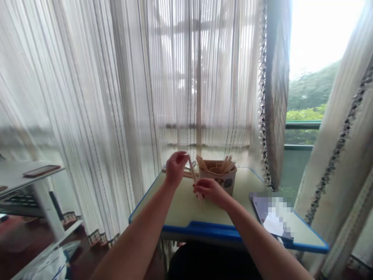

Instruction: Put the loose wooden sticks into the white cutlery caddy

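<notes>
A pair of pale wooden chopsticks [191, 167] is held slanting above the desk, between both hands. The fingers of my left hand [175, 167] pinch the upper end. Lower down, my right hand [210, 189] is closed around the same chopsticks, whose blurred ends point toward the desk's front edge. Just behind my right hand stands a divided beige and brown holder [231, 189], with pale flat sticks [227, 165] poking out on both sides. Partly hidden behind my left hand, brown sticks [189, 174] lie on the desk beside a shiny object [190, 165], perhaps a spoon.
The pale desk [177, 212] has a raised blue edge. A tablet-like device [262, 210], partly pixelated, lies at its right. Sheer curtains [131, 97] hang close behind. To the left, a white side table [11, 175] carries a flat brown object [41, 170].
</notes>
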{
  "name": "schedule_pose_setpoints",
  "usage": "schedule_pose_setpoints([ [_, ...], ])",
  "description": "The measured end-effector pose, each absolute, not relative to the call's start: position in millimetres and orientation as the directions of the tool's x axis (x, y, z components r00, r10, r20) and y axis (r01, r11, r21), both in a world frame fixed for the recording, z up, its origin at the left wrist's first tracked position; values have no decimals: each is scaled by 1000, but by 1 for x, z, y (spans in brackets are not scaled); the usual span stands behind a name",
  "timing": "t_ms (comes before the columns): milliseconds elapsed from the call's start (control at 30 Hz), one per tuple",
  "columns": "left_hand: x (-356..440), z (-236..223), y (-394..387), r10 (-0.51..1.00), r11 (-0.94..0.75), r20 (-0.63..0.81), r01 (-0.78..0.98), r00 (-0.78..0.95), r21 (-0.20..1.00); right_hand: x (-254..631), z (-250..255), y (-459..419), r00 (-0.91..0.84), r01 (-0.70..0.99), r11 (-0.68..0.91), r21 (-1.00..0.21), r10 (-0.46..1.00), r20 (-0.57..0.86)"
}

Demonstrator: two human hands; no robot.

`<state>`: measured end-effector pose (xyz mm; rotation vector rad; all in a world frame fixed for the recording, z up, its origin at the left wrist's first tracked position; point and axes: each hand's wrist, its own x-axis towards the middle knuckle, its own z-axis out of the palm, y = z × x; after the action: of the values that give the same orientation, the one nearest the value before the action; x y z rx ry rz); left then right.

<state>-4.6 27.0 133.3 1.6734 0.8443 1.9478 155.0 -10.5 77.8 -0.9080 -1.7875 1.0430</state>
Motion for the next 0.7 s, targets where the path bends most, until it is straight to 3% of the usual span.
schedule_pose_setpoints([
  [67, 10, 144, 31, 611, -765, 776, 135, -155, 630, 173, 95, -12, -323, 234, 437, -869, 877, 354],
  [167, 17, 139, 47, 520, -766, 816, 286, -254, 576, 201, 117, -10, -77, 327, 499, -803, 861, 503],
  [267, 12, 102, 72, 437, -699, 822, 437, -365, 566, 220, 130, -3, 214, 379, 551, -744, 730, 650],
  [333, 6, 67, 90, 447, -635, 831, 537, -331, 556, 225, 130, 3, 303, 450, 547, -706, 651, 696],
  [467, -3, 11, 114, 552, -602, 834, 682, -22, 416, 221, 116, 19, 240, 668, 446, -596, 629, 740],
  [567, -4, -1, 123, 587, -554, 809, 729, 1, 402, 215, 107, 27, 191, 786, 339, -517, 662, 725],
  [700, -2, 1, 128, 610, -525, 792, 735, -26, 429, 214, 108, 24, 254, 806, 303, -509, 600, 759],
])
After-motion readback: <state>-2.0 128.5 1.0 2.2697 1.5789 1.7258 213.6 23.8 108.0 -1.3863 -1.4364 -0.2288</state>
